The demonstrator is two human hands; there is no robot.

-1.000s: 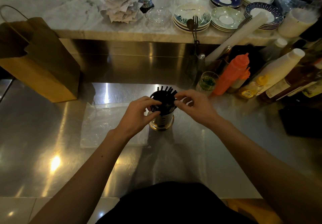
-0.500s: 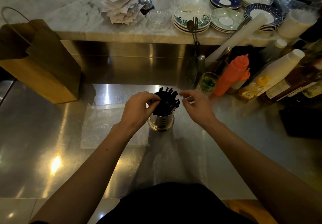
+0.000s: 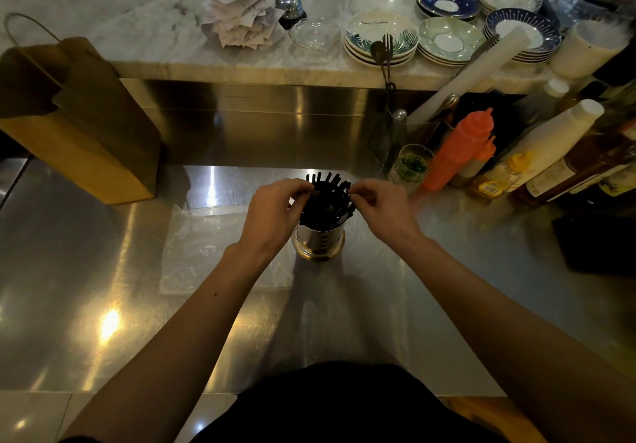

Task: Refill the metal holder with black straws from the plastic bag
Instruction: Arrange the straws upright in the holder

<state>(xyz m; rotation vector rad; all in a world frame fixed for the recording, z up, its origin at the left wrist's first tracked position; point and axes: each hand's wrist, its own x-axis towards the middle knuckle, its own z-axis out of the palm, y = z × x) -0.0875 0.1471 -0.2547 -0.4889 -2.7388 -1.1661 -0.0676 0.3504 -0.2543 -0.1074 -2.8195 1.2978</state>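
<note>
The round metal holder stands upright in the middle of the steel counter, packed with black straws that fan out above its rim. My left hand is at the left side of the bundle, its fingertips pinching straw tops. My right hand is at the right side, thumb and forefinger pinching the straws near the top. The clear plastic bag lies flat on the counter left of the holder, partly under my left wrist; no straws show in it.
A brown paper bag stands at the left. Squeeze bottles, a small glass and sauce bottles crowd the right. A dark box sits at the far right. Stacked saucers, a bell and papers line the marble ledge behind.
Both hands have risen slightly and closed in on the tops of the straws; the right hand, a little apart half a second ago, is back on the bundle.
</note>
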